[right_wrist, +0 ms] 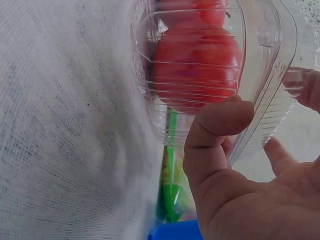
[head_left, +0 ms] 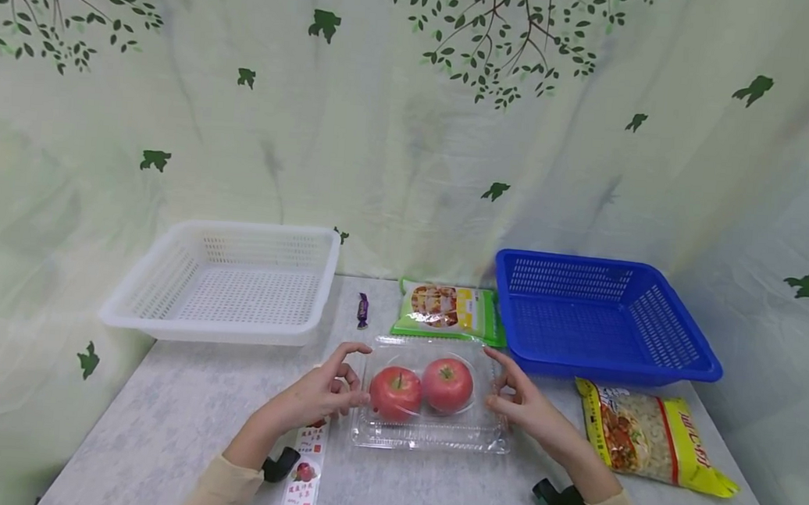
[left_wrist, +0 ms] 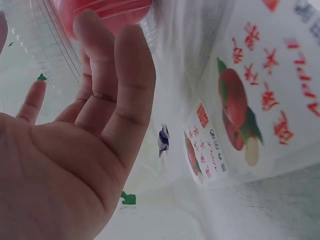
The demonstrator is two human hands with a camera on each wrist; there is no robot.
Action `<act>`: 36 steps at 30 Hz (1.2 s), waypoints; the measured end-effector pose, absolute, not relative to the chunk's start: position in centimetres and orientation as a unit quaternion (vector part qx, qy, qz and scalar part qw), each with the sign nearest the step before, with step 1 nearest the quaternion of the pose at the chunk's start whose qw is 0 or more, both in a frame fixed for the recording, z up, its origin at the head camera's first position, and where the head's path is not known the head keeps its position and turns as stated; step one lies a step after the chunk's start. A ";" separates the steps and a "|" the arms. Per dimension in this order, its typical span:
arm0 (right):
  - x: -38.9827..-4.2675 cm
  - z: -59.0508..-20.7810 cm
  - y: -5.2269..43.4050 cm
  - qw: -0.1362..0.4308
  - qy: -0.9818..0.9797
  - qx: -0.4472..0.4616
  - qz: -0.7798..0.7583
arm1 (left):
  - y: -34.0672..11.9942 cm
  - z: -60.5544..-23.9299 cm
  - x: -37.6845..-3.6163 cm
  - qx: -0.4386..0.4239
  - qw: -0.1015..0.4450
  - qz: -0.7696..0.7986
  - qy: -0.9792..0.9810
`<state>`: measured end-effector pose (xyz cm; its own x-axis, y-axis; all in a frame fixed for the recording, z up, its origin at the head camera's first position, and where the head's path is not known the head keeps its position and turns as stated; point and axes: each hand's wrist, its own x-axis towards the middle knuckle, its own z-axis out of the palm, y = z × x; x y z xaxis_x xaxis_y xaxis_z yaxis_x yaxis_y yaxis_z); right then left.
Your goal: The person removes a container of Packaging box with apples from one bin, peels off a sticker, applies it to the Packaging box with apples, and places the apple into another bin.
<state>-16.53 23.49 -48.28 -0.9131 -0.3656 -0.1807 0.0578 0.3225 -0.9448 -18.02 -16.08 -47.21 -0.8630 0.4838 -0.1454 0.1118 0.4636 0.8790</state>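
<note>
- A white basket (head_left: 229, 283) stands at the back left of the worktop (head_left: 174, 416), with nothing visible in it
- A printed label strip (head_left: 303, 476) showing apples lies by the left forearm, near the front edge
- The left hand (head_left: 320, 391) is at the left end of the clear clamshell box (head_left: 427, 430); its fingers are loosely spread and lightly curved; from the left wrist view they seem just to meet the plastic, though the close blur makes contact hard to confirm, and the grip is not closed round anything
- A small purple-wrapped sweet (head_left: 362, 310) lies between the white basket and a green snack packet (head_left: 448, 310)
- The clamshell box sits on the worktop near the front centre, lid down, with two red apples (head_left: 421, 387) side by side inside
- The right hand (head_left: 524, 406) is at the box's right end; in the right wrist view the thumb lies against the lid's rim and the other fingers reach behind it, a light touch with relaxed fingers, not a firm grip
- A blue basket (head_left: 604, 317) stands at the back right, also with nothing visible in it
- A yellow bag (head_left: 652, 442) of snacks lies in front of it
- As I judge it, the work is at its start: both hands frame the box, which is not yet lifted or opened, and all the goods lie outside the baskets
</note>
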 end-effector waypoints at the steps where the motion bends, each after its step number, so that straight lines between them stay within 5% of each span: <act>1: -16.5 -48.2 23.5 0.186 0.792 -0.097 -0.573 | -16.1 -47.3 -17.9 0.177 0.185 0.485 0.836; 15: -15.9 -47.0 24.5 0.219 0.819 -0.118 -0.517 | -17.1 -47.6 -14.8 -0.053 0.032 0.208 0.976; 36: -15.7 -46.0 25.1 0.217 0.844 -0.142 -0.470 | -17.9 -48.2 -15.3 -0.051 0.032 0.242 0.968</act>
<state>-15.66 25.06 -46.04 -0.8655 -0.4432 -0.2334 -0.0350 0.5184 -0.8544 -15.35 -17.88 -48.23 -0.9927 -0.0832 -0.0873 -0.1145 0.8775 0.4658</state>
